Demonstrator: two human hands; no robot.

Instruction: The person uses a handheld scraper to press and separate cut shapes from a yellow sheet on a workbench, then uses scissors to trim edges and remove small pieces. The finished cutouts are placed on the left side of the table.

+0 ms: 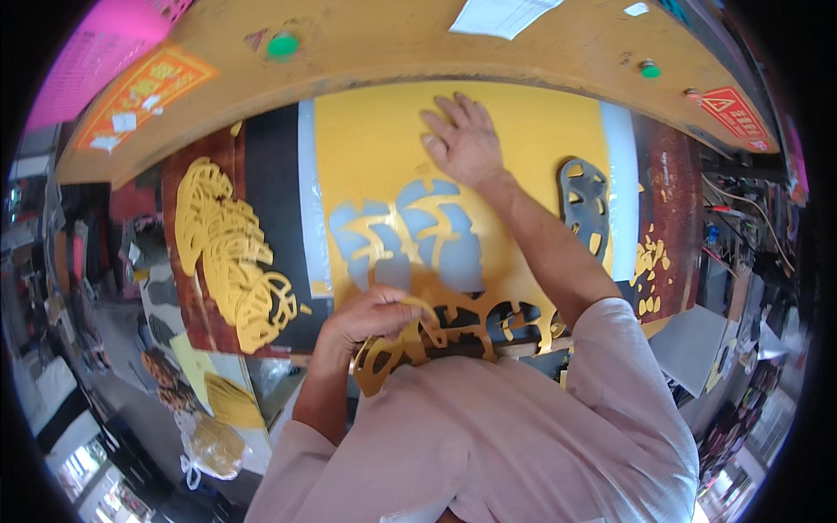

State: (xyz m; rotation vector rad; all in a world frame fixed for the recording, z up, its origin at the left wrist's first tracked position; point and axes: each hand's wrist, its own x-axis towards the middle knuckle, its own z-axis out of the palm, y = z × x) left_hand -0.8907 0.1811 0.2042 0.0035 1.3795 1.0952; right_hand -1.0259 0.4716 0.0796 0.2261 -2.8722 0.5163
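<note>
Right hand [465,144]: empty, palm down, fingers spread over the far middle of the yellow sheet [375,131]; appears to lie flat on it, though the contact under the palm is hidden. Left hand [370,315]: thumb and fingers pinched on a yellow strip [422,307] at the sheet's near edge, close to the torso. Cannot tell whether the strip is loose or joined to the pierced web [479,328] beside it.

Key relation: die [586,193] lies on the sheet's right part, right of the right hand and slightly nearer the person, just beyond the right forearm [545,231]. Its long axis runs roughly near-to-far. Right hand is clearly the nearer; left hand is well apart, across the cut-outs [457,251].

Sheet: cut-outs, pale inside, sit between the hands, left of the die. Pile [222,253] of yellow pieces at far left; scraps [649,261] right of the sheet. Beam [392,52] spans the far side.
</note>
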